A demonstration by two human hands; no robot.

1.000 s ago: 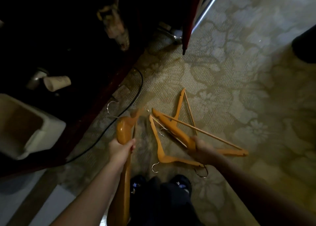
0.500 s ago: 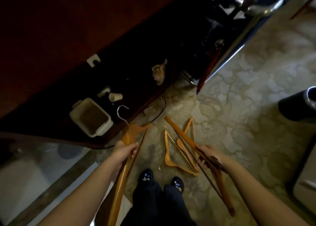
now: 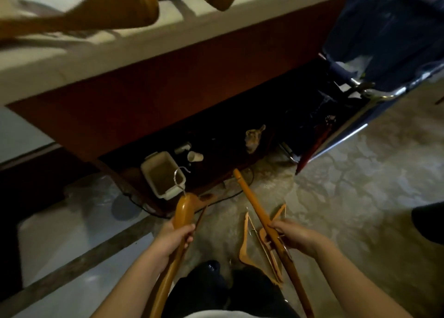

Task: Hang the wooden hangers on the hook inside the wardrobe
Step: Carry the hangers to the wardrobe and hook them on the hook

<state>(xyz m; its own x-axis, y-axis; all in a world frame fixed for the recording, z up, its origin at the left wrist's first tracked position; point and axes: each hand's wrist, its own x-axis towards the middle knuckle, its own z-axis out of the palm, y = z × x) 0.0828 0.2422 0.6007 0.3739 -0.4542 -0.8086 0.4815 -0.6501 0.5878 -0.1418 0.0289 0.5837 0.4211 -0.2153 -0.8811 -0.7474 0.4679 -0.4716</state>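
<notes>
Found left hand [image 3: 173, 238] clenched round the shoulder of left hanger [image 3: 183, 209], fingers wrapped over the wood. Noted its metal hook [image 3: 179, 180] pointing up and forward, in front of the bin [image 3: 147, 173]. Found right hand [image 3: 296, 237] gripping right hanger [image 3: 256, 204] near its middle, fingers curled round the wood. Noted one arm of it reaching forward toward the wardrobe [image 3: 168, 89] base and the other running back beside the right leg. Recorded both held hangers clear of the carpet [image 3: 360, 197]. Recorded floor hangers [image 3: 243, 243], paler, lying overlapped on the carpet just below the right hand; could not count them with certainty. Noted top hangers [image 3: 125, 7] at the upper edge, blurred; could not tell what they hang from. Logged a cup [image 3: 195, 157] on its side behind the bin on the dark wardrobe floor, a cable [image 3: 230, 194] along the front edge, and blue fabric [image 3: 384, 34] at upper right.
</notes>
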